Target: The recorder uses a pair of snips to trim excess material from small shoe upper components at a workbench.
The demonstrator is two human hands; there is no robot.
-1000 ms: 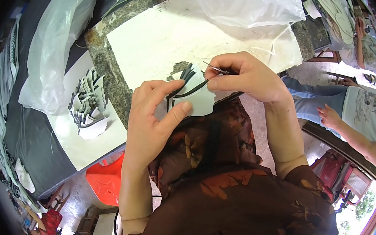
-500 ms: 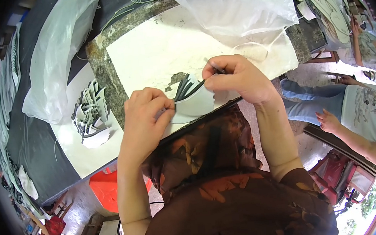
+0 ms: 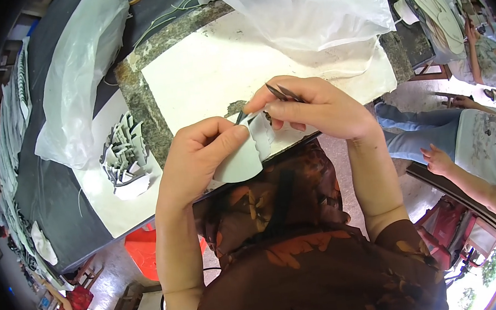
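Observation:
My left hand (image 3: 201,156) is closed, thumb and forefinger pinching a pale grey-green sheet piece (image 3: 240,163) with a scalloped edge, at the near edge of the table. A small dark edge shows at its fingertips. My right hand (image 3: 314,106) is closed around a slim dark two-pointed tool (image 3: 278,92), whose tips stick out above the fingers; its exact kind is unclear. The right fingertips also meet a second scalloped flap (image 3: 264,133) beside the first; whether the two are joined I cannot tell.
A white board (image 3: 193,71) lies on a worn stone slab (image 3: 136,94). To the left sits a pile of dark-edged pale pieces (image 3: 124,154). Clear plastic bags (image 3: 70,82) rest at the back and left. A red stool (image 3: 141,253) stands below; another person (image 3: 477,141) is at right.
The pale piece has turned from lying fanned out to hanging more upright between my hands. My left hand has moved right, closer to the right one. The dark tool's two points now show.

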